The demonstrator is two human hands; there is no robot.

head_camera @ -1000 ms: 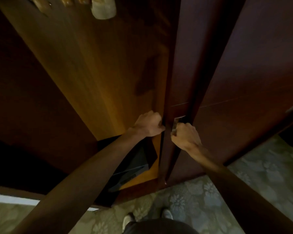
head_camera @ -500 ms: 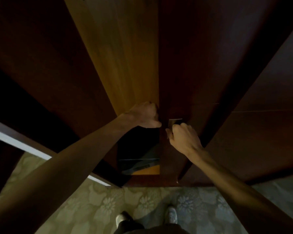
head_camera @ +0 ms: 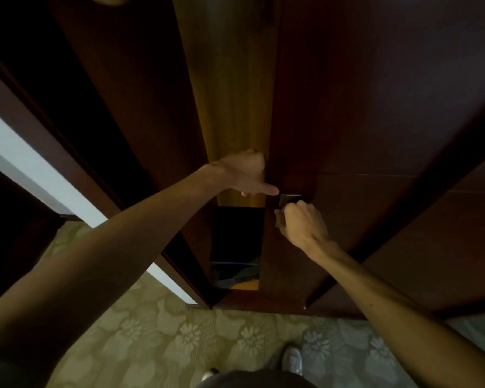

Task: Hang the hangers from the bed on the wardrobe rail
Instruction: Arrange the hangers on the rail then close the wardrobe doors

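Note:
I stand facing a dark wooden wardrobe. My left hand (head_camera: 244,175) has its fingers curled round the inner edge of the right-hand door (head_camera: 347,107), with the thumb stretched out to the right. Just below it, my right hand (head_camera: 303,225) is closed on that door's small metal handle (head_camera: 290,198). Between the doors a narrow opening (head_camera: 233,107) shows the lit orange-brown inside of the wardrobe. No hanger, rail or bed is in view.
The left door (head_camera: 129,93) stands at an angle to the left of the opening. A dark object (head_camera: 235,273) lies on the wardrobe floor. A white strip (head_camera: 25,158) runs diagonally at the left. Floral carpet (head_camera: 179,340) and my shoe (head_camera: 291,359) are below.
The lit opening between the doors looks much narrower than a second ago. My view has swung left and both hands have stayed at the door edge and handle. My left thumb now sticks out.

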